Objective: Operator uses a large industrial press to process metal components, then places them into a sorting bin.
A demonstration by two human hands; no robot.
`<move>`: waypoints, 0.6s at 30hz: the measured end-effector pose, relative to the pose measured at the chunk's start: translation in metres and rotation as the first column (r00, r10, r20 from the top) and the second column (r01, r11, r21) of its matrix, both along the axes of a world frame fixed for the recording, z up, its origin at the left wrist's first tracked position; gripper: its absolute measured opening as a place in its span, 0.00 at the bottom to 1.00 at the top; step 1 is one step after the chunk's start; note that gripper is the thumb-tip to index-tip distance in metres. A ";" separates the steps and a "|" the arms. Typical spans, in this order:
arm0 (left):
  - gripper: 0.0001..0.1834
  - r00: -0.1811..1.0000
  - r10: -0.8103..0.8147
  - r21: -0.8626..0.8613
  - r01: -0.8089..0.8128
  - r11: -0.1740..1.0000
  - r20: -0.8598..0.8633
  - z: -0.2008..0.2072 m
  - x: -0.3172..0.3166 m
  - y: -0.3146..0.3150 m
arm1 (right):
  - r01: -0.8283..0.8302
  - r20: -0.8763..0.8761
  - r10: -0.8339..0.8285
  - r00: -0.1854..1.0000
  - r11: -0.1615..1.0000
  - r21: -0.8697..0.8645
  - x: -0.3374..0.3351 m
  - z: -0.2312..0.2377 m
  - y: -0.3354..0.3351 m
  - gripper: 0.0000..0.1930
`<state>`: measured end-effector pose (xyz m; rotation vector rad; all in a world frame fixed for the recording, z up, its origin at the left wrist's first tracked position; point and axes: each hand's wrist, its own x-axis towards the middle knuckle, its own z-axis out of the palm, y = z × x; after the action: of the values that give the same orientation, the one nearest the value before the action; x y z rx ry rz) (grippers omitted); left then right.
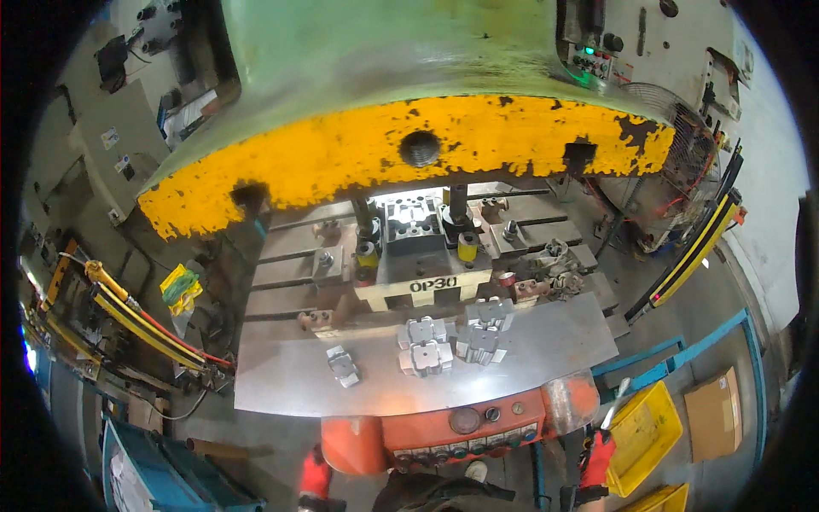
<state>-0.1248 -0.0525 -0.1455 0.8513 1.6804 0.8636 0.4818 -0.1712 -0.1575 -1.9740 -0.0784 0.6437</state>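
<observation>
My left hand (316, 474), in a red glove, is at the left end of the orange control panel (401, 439). Its fingers are partly hidden and blurred there. Just past the panel's right end, my right hand (598, 456), also red-gloved, is closed round a slender pale tool (616, 404) that points up and away. The tool's exact kind is unclear. Beyond the panel, a bare metal plate (281, 371) carries a lone grey metal part (343, 366) at left, a small stack of similar parts (426, 347) in the middle, and another stack (485, 331) beside it.
Behind the plate stands a press die (422, 286) with guide posts, under the yellow-edged press ram (512, 136). Yellow-black guard bars (145, 320) flank it at left, more guard bars (699, 247) at right. A yellow bin (648, 435) and a cardboard box (714, 416) stand at lower right.
</observation>
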 end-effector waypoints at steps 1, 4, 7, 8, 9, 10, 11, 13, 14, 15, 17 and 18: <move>0.30 0.974 -0.167 0.107 0.184 0.977 -0.154 -0.004 0.016 0.009 | 0.029 -0.138 -0.036 0.990 0.998 -0.056 0.006 -0.013 -0.005 0.20; 0.29 0.888 -0.243 0.311 0.376 0.873 -0.391 0.001 0.057 0.044 | -0.498 0.203 0.463 0.863 0.848 0.181 0.020 -0.039 0.020 0.20; 0.28 0.866 -0.222 0.328 0.391 0.860 -0.449 0.021 0.072 0.053 | -0.667 0.390 0.573 0.721 0.727 0.165 0.035 -0.052 0.054 0.20; 0.28 0.866 -0.215 0.326 0.385 0.863 -0.452 0.026 0.075 0.053 | -0.648 0.272 0.595 0.756 0.738 0.185 0.041 -0.055 0.064 0.20; 0.28 0.864 -0.211 0.322 0.382 0.866 -0.458 0.031 0.076 0.052 | -0.682 0.271 0.635 0.724 0.719 0.137 0.044 -0.058 0.070 0.20; 0.28 0.862 -0.208 0.320 0.380 0.868 -0.462 0.035 0.078 0.052 | -0.715 0.302 0.661 0.687 0.688 0.121 0.047 -0.061 0.079 0.20; 0.27 0.865 -0.201 0.321 0.373 0.871 -0.460 0.038 0.079 0.051 | -0.732 0.323 0.679 0.660 0.678 0.070 0.049 -0.062 0.085 0.20; 0.27 0.864 -0.193 0.314 0.365 0.876 -0.465 0.041 0.079 0.050 | -0.778 0.423 0.742 0.520 0.616 -0.124 0.050 -0.062 0.091 0.19; 0.27 0.862 -0.192 0.314 0.366 0.876 -0.470 0.042 0.079 0.050 | -0.777 0.457 0.752 0.475 0.602 -0.184 0.049 -0.060 0.091 0.19; 0.27 0.858 -0.193 0.313 0.370 0.875 -0.476 0.042 0.080 0.052 | -0.770 0.488 0.761 0.429 0.590 -0.243 0.047 -0.057 0.091 0.19; 0.26 0.854 -0.192 0.316 0.375 0.872 -0.484 0.042 0.080 0.054 | -0.768 0.594 0.716 0.367 0.594 -0.242 0.040 -0.049 0.087 0.18; 0.26 0.850 -0.193 0.316 0.379 0.869 -0.489 0.043 0.081 0.054 | -0.749 0.514 0.704 0.489 0.642 -0.167 0.037 -0.045 0.084 0.18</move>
<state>-0.0442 0.0019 -0.1029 1.6555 1.7076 0.8541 0.5188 -0.0869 -0.2022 -1.9357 -1.3613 0.5556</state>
